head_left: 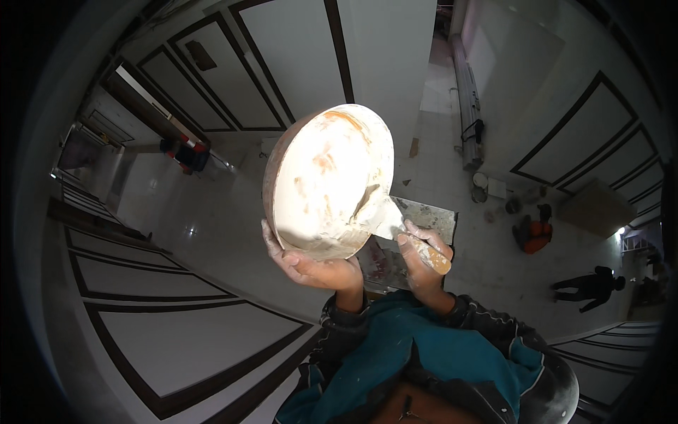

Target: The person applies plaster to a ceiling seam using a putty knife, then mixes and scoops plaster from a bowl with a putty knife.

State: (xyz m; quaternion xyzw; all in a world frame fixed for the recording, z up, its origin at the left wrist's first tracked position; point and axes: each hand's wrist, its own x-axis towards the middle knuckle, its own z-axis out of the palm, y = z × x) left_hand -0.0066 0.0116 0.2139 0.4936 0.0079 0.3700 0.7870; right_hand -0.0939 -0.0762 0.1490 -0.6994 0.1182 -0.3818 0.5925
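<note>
Holding a round bowl up before the chest, well above the floor, tilted with its mouth turned toward the camera and brightly lit. Coated inside with pale paste, gathered along the near side, with orange-brown patches on the inner surface. Supporting the bowl from below with the left hand, half open and cupped against the near side, thumb in front, fingers partly hidden by the wall. Gripping a putty knife in the right hand, closed around the smeared wooden handle, with the blade against paste at the near right rim. Wearing a teal and dark jacket. Beyond the right hand, lower down, a spattered grey board. Farther out to the right, some containers near a person in orange, then a person in dark clothing. Off to the left, a person in red and dark. All around, pale walls with dark panel trim.
</note>
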